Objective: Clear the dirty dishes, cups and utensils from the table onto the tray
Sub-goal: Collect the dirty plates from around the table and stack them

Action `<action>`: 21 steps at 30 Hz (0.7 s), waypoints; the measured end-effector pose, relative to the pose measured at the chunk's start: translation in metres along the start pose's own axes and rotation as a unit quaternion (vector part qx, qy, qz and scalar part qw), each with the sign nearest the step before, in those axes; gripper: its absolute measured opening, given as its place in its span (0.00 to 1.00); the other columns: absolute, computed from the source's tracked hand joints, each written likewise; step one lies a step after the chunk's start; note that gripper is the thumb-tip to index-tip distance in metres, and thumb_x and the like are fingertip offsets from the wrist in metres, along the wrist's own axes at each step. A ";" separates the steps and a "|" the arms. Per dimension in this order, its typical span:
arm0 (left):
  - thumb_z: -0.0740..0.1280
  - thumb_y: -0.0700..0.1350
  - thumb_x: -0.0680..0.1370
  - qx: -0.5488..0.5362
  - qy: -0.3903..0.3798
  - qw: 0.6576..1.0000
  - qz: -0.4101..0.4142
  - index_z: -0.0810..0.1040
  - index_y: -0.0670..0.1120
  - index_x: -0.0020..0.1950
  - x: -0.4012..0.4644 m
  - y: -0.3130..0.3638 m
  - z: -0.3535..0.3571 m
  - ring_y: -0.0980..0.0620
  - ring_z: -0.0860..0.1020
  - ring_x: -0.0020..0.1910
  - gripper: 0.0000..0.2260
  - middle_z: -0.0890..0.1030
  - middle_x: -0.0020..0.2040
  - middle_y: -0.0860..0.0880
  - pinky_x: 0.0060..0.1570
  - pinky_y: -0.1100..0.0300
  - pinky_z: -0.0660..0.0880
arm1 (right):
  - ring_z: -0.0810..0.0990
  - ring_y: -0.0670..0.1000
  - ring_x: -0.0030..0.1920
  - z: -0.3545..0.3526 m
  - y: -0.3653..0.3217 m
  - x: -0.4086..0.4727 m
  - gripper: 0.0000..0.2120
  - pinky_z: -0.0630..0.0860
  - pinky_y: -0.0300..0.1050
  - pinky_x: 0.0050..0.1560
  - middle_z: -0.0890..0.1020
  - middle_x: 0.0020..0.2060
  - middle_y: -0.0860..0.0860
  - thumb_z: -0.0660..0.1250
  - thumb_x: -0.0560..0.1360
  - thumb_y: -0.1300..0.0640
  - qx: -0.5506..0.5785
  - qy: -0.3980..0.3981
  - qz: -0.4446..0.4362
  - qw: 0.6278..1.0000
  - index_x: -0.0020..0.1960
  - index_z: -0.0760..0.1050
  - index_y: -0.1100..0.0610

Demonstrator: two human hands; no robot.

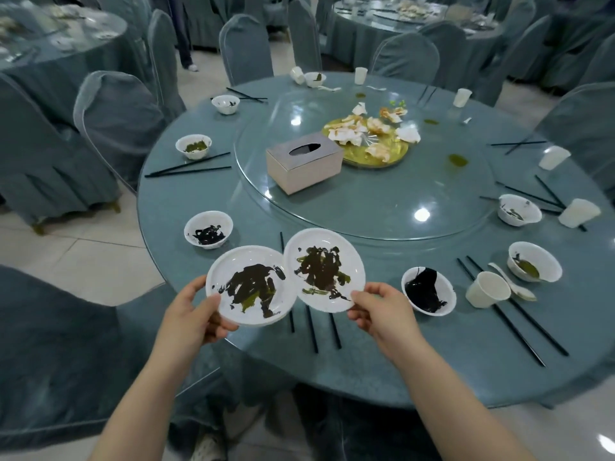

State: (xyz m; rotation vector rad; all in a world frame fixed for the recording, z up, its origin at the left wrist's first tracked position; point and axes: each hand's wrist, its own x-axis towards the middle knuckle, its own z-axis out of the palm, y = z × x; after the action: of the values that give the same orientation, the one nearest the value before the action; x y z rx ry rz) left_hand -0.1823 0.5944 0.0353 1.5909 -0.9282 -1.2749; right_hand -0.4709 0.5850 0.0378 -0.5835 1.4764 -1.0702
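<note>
Two round white plates smeared with dark sauce sit at lower centre of the frame, held above the near edge of the round blue-green glass-topped table (382, 361), rims overlapping. The left hand (191, 314) pinches the left plate (249, 287) by its near rim, thumb on top, fingers curled beneath. The right hand (379, 311) pinches the right plate (324, 267) the same way.

Seven small white bowls ring the table, the nearest (428, 291) just right of the right hand. Six white paper cups are visible; one (487, 289) stands at lower right beside a white spoon (512, 282). Black chopsticks (311, 327) lie under the plates. A grey tissue box (304, 163) rests on the glass turntable (382, 201).
</note>
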 end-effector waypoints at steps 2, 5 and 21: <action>0.60 0.41 0.81 0.002 -0.016 1.000 -0.003 0.71 0.54 0.64 -0.005 -0.002 0.009 0.52 0.75 0.21 0.13 0.82 0.32 0.38 0.22 0.65 0.71 | 0.78 0.49 0.26 0.008 -0.004 -0.007 0.06 0.71 0.37 0.23 0.82 0.27 0.55 0.69 0.73 0.64 -0.032 -0.015 -0.009 0.999 0.47 0.72 0.59; 0.60 0.41 0.81 0.001 -0.038 0.999 0.002 0.72 0.56 0.61 -0.011 -0.002 0.018 0.52 0.75 0.22 0.13 0.82 0.32 0.37 0.22 0.65 0.71 | 0.78 0.48 0.26 0.018 -0.003 -0.016 0.05 0.72 0.37 0.25 0.82 0.26 0.53 0.69 0.73 0.63 -0.083 -0.039 -0.023 0.995 0.47 0.74 0.59; 0.60 0.45 0.82 -0.009 -0.132 0.991 0.024 0.70 0.60 0.63 -0.006 0.004 -0.001 0.50 0.78 0.26 0.13 0.83 0.36 0.36 0.26 0.62 0.73 | 0.84 0.48 0.34 0.062 0.008 -0.021 0.18 0.79 0.40 0.35 0.85 0.42 0.53 0.62 0.79 0.63 -0.144 -0.099 -0.032 0.984 0.66 0.72 0.52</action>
State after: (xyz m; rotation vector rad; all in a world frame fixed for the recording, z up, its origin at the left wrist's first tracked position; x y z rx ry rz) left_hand -0.1827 0.5989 0.0411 1.4001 -1.1067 -1.4789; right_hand -0.4054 0.5881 0.0465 -0.9193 1.4531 -0.8247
